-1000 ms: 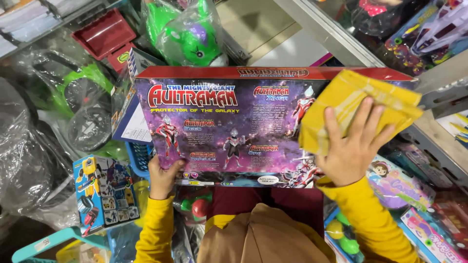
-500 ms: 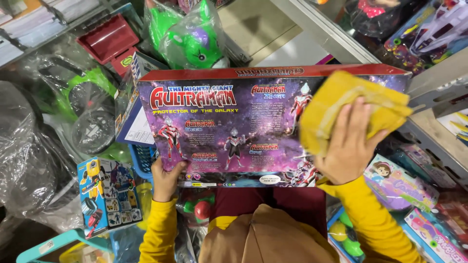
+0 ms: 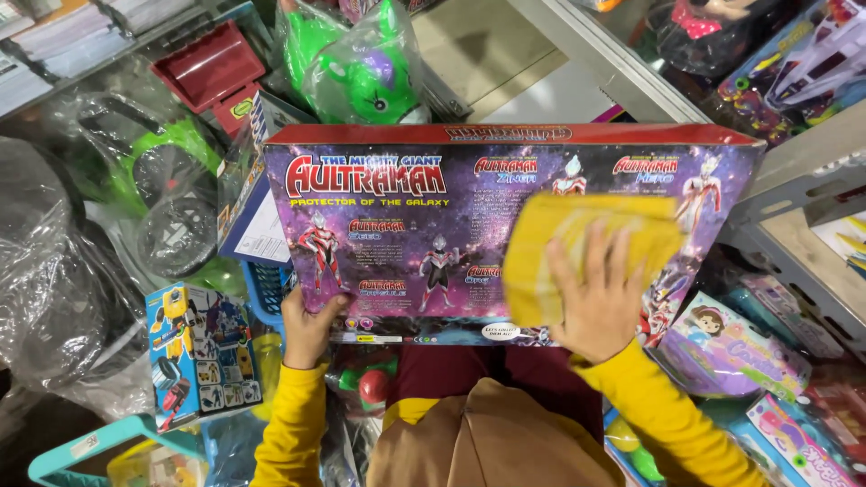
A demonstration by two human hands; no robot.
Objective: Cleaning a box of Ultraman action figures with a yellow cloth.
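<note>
Yellow cloth [image 3: 586, 257] under right hand [image 3: 591, 302] covers purple toy box [image 3: 406, 234].

**Both hands on the box face**

Both arms, in yellow long sleeves, reach forward and up from the lower edge of the view, elbows bent and set apart. The left hand [image 3: 309, 326] grips the lower left corner of the large purple-and-red cardboard toy box [image 3: 424, 234], thumb on its front face, the other fingers hidden behind the edge. The right hand [image 3: 591, 298] lies flat against the lower right part of that box's face, palm down, fingers spread and pointing up, pressing a folded yellow cloth [image 3: 577, 243] against it. The right wrist is straight; its sleeve runs down to the right.
</note>
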